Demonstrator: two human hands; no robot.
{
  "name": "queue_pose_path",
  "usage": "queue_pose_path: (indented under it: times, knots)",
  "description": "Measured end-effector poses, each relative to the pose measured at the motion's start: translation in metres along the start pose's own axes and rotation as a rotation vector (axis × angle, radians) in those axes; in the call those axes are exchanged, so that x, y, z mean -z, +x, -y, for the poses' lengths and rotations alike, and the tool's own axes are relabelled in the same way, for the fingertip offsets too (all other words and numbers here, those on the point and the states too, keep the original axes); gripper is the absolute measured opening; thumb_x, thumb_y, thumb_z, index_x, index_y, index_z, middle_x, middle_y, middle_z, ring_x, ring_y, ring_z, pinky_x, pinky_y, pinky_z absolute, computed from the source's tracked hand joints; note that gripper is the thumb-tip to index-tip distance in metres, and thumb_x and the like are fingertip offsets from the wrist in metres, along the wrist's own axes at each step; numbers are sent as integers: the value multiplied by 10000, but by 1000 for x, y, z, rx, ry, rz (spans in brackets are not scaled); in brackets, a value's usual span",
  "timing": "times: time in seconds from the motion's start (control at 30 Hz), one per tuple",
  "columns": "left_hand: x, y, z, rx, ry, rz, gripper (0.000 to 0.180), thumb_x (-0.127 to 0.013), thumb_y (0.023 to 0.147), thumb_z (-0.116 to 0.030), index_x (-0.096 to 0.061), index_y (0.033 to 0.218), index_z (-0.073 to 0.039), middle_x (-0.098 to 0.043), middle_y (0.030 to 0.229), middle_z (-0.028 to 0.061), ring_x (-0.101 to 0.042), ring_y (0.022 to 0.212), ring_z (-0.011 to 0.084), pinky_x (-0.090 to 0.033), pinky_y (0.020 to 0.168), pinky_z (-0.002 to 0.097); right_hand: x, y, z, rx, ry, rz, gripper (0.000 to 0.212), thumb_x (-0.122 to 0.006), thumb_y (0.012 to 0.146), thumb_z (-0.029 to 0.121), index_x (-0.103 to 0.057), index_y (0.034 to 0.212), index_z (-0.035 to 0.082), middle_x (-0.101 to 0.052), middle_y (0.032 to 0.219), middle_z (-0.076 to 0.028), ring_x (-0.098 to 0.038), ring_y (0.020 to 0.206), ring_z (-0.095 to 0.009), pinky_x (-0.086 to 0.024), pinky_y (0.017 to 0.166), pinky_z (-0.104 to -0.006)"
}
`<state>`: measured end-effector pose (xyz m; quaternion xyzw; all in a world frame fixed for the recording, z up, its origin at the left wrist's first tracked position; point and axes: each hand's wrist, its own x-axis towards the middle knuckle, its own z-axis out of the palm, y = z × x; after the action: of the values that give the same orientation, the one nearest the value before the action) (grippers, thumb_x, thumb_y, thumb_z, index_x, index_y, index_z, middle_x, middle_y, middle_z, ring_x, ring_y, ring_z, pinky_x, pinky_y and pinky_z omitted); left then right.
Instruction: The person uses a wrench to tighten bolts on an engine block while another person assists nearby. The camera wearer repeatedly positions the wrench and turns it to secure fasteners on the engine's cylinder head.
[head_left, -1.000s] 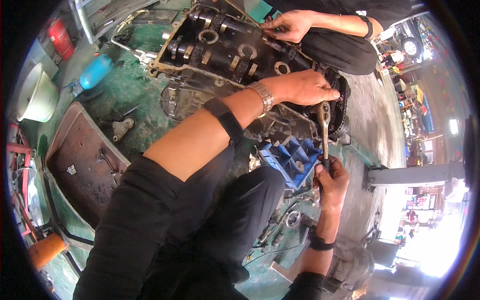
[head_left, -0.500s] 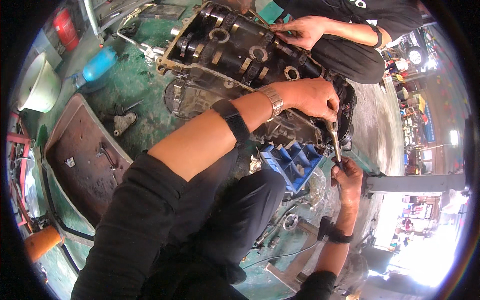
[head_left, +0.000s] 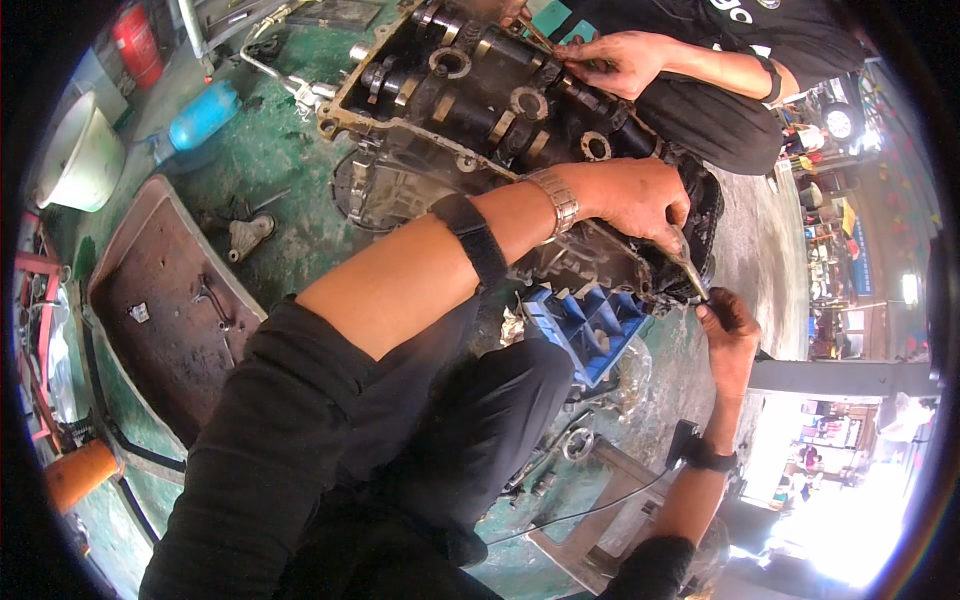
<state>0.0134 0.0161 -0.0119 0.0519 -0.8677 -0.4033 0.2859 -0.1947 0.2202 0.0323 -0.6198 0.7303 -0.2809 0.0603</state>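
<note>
A greasy engine block (head_left: 480, 140) lies on its side on the green floor, its dark shafts and round bearing rings facing up. My left hand (head_left: 645, 203) reaches across it to the right end, fingers closed around the head of a ratchet wrench (head_left: 690, 272). My right hand (head_left: 732, 330) grips the handle end of that ratchet, which slants down to the right. What the ratchet's head sits on is hidden under my left fingers. At the far edge of the engine a co-worker's hand (head_left: 620, 62) holds a thin tool.
A blue divided parts tray (head_left: 585, 335) stands between my knee and the engine. At left lie a brown pan (head_left: 165, 310) with a wrench in it, a whitish bucket (head_left: 82, 155) and a blue bottle (head_left: 203, 117). A grey metal beam (head_left: 845, 378) juts in from the right.
My right hand has swung the ratchet handle outward to the right and slightly up. My left hand stays at the ratchet head. The view has shifted a little.
</note>
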Motion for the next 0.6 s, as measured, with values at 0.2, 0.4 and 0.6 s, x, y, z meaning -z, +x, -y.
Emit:
queue_pose_path:
  times: [0.2, 0.4, 0.6]
  knots:
    - [1, 0, -2, -10, 65, 4, 378, -776, 714, -312, -718, 977, -46, -709, 896, 149, -679, 830, 279, -514, 755, 376, -5, 11, -9, -20, 31, -93, 272, -757, 796, 82, -639, 1015, -28, -643, 786, -47, -540, 731, -102, -450, 667, -250]
    - [1, 2, 1, -16, 39, 17, 384, -771, 716, -308, -715, 997, -53, -707, 907, 152, -677, 854, 287, -516, 770, 382, -16, -16, -9, -131, -58, 90, 241, -683, 882, 113, -608, 1057, -34, -591, 779, -2, -524, 676, -68, -429, 623, -207]
    - [-2, 2, 5, -91, 50, -13, 333, -746, 721, -287, -709, 929, -29, -700, 886, 161, -680, 796, 268, -516, 731, 367, -24, -31, 8, -250, 125, 156, 245, -609, 941, 258, -605, 987, 17, -533, 710, 30, -463, 589, -44, -371, 526, -196]
